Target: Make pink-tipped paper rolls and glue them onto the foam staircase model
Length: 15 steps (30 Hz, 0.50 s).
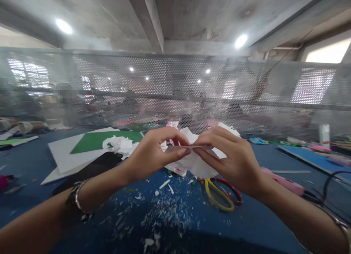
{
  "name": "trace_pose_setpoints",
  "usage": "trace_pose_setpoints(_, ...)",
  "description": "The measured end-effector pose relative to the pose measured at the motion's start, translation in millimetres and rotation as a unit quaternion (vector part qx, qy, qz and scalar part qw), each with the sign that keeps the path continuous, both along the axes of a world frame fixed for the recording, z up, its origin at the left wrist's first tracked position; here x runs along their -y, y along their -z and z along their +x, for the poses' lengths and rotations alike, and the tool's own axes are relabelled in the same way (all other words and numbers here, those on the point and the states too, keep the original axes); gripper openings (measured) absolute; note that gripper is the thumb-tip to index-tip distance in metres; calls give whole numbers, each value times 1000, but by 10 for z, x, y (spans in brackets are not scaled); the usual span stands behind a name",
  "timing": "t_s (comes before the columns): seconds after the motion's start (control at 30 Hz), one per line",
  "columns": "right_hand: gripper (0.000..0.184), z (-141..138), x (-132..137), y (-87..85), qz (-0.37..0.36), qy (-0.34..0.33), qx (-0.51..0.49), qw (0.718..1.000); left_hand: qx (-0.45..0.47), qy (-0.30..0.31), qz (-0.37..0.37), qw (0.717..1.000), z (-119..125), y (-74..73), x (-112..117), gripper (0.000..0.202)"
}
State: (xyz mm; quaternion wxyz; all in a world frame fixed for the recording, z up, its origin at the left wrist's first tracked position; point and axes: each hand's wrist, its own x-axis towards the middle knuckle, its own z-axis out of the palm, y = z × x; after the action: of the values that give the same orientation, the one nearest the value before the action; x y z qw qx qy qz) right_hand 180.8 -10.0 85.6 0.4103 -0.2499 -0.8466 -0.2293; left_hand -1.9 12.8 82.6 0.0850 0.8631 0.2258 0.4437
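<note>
Both hands meet in the middle of the view, above the blue table. Between thumb and fingers, my left hand [160, 148] pinches the edge of a thin piece of white paper [178, 148]. From the other side my right hand [229, 149] pinches the same piece, the fingertips of the two hands nearly touching. Below and behind them lie crumpled white papers [201, 166], some with pink print. A pair of scissors [219, 195] with yellow and red handles rests just under my right hand, its blades hidden by paper.
White sheets [61, 155], a green sheet [93, 142] and a black phone-like slab [90, 170] lie at left. White paper scraps [170, 217] litter the blue table [117, 224]. At right are a pink glue gun [286, 182] and a blue board [309, 160]. A perforated metal screen [164, 74] stands behind.
</note>
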Motion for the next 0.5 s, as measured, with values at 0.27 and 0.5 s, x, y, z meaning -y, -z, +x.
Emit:
trace_pose_setpoints(0.27, 10, 71, -24, 13, 138, 43, 29, 989, -65, -58, 300, 950, -114, -15, -65, 8)
trace_pose_setpoints(0.5, 9, 80, -11, 58, 255, 79, 113, 957, -131, -62, 548, 824, -168, 37, -31, 17)
